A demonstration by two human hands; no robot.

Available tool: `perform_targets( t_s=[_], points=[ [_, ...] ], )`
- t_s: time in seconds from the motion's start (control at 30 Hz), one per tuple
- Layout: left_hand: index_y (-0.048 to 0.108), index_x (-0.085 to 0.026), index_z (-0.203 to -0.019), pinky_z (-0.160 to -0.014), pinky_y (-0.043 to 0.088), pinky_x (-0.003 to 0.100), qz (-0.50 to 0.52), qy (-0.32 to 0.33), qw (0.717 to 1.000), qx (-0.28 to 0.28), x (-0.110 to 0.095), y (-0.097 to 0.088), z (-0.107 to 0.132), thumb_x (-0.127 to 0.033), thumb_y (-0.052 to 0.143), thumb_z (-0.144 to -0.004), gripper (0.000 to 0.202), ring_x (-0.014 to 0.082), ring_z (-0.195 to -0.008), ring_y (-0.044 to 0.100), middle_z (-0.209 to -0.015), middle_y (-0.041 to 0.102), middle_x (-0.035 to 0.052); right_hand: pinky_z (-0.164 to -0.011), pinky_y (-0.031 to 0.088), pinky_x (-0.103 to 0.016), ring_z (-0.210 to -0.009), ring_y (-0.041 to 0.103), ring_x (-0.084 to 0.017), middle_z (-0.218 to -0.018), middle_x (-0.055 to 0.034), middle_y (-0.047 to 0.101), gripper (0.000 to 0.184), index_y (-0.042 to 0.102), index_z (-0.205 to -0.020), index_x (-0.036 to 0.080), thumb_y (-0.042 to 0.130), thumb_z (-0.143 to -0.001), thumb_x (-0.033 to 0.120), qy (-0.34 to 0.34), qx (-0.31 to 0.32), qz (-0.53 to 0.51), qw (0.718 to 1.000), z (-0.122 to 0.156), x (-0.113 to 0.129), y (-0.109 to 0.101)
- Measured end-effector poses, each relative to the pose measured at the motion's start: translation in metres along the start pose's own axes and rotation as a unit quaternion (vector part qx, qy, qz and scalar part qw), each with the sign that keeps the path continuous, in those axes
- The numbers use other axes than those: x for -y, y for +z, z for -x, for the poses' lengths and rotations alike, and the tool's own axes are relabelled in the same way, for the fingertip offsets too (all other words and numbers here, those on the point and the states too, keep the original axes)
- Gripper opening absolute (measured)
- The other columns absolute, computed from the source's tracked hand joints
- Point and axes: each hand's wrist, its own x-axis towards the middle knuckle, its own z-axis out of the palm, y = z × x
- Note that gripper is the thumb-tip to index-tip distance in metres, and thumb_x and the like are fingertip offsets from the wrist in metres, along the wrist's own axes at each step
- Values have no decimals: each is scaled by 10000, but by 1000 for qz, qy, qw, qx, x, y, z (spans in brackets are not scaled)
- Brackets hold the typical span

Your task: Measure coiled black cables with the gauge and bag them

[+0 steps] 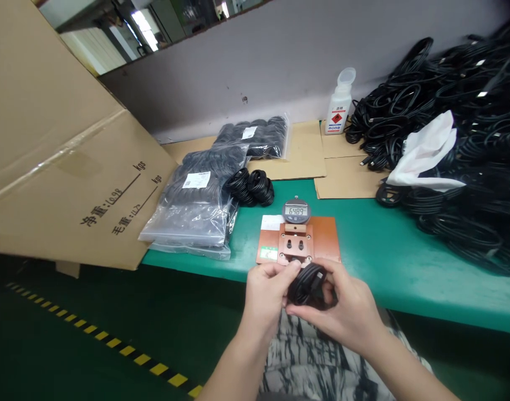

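Note:
Both hands are closed round one coiled black cable (308,283) just in front of the green bench edge. My left hand (266,294) pinches the coil's left side with thumb and fingers. My right hand (350,309) wraps its right side from below. Directly behind the hands a copper-coloured fixture (325,236) lies on the bench, carrying a round digital gauge (296,211) whose display shows digits. Two small coils of black cable (251,187) lie behind the fixture to the left.
Clear bags of black cable coils (196,209) lie left, beside a large cardboard box (66,161). A big heap of black cables (467,161) with a white cloth (426,150) fills the right. A white bottle (339,103) stands on cardboard sheets by the grey wall.

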Motion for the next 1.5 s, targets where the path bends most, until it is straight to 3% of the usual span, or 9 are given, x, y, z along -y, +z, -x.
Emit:
perform_targets(
  t_s=[1.5],
  points=[
    [480,-156,-430,-352,202,189,8,6,1000,13,0,1,0,-448,781,-701,499,36,-329,294,-362,364,-75,-380,395,-221,-388,516,-135,-513,84,474,715,514,-1101,145,591,-759,768,8,-7,-4,1000,-1,3,1]
  ],
)
